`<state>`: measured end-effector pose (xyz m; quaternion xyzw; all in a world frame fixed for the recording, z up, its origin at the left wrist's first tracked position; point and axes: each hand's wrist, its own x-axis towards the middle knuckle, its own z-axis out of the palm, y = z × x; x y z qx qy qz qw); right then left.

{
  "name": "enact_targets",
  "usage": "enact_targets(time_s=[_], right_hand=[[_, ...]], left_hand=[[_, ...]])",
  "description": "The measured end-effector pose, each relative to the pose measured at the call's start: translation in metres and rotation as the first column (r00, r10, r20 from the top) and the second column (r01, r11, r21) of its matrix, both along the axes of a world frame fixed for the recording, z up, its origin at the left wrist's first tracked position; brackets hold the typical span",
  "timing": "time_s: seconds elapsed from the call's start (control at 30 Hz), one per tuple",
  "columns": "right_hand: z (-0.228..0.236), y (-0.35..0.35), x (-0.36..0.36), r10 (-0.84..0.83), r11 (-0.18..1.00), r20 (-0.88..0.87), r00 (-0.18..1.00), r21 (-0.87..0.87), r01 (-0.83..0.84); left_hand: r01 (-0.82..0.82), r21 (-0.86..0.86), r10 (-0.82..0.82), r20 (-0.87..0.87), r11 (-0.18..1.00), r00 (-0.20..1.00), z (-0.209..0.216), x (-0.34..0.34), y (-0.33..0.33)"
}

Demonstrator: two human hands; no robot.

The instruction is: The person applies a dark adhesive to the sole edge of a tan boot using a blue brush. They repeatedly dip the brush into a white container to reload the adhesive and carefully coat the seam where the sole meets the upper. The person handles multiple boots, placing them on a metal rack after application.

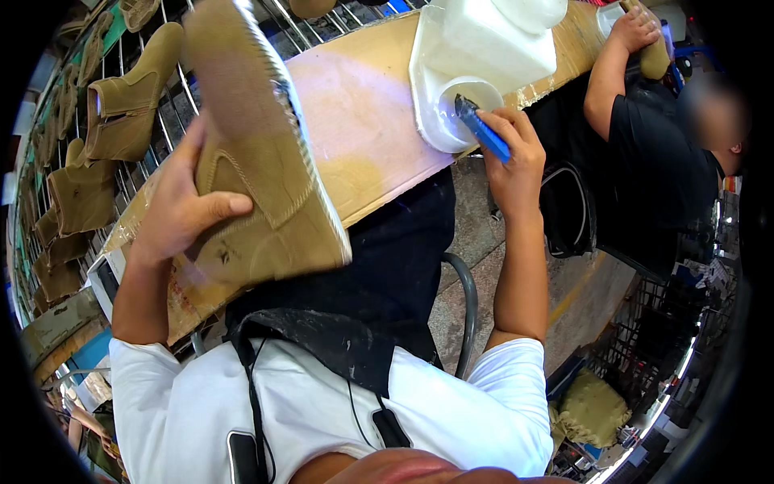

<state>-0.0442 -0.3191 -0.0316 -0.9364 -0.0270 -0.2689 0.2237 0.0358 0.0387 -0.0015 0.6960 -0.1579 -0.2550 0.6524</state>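
Boot (278,181) lies within the clasping left grip (179,200), blue-handled brush (490,139) pinched in the right grip (518,157).

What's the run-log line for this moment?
left hand: holding tan boot | right hand: holding blue-handled brush, tip at white container | more boots: at left

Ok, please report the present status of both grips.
Left grip: tan boot held. Right grip: blue tool held at white cup. Co-worker at right, apart.
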Motion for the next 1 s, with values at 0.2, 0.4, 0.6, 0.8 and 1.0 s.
enact_targets(time_s=[0.2, 0.4, 0.6, 0.8, 1.0], right_hand=[[-0.004, 0.017, -0.025, -0.143, 0.718, -0.065, 0.988, 0.680, 0.149], [0.014, 0.060, -0.015, 0.207, -0.027, 0.094, 0.974, 0.996, -0.091], [0.037, 0.079, 0.016, 0.147, 0.113, 0.146, 0.978, 0.980, -0.163], [0.050, 0.092, 0.005, 0.102, 0.291, 0.192, 0.976, 0.932, -0.214], [0.044, 0.095, -0.023, 0.101, 0.299, 0.270, 0.958, 0.910, -0.288]], left_hand=[[0.127, 0.055, -0.120, -0.120, 0.990, 0.985, -0.012, -0.028, 0.000], [0.270, 0.124, -0.274, 0.012, 0.955, 0.962, -0.013, -0.041, -0.008], [0.303, 0.269, -0.366, 0.228, 0.914, 0.902, -0.012, -0.049, -0.005], [0.314, 0.319, -0.373, 0.143, 0.894, 0.916, 0.000, -0.050, 0.000], [0.260, 0.266, -0.322, 0.224, 0.928, 0.920, -0.006, -0.050, 0.002]])
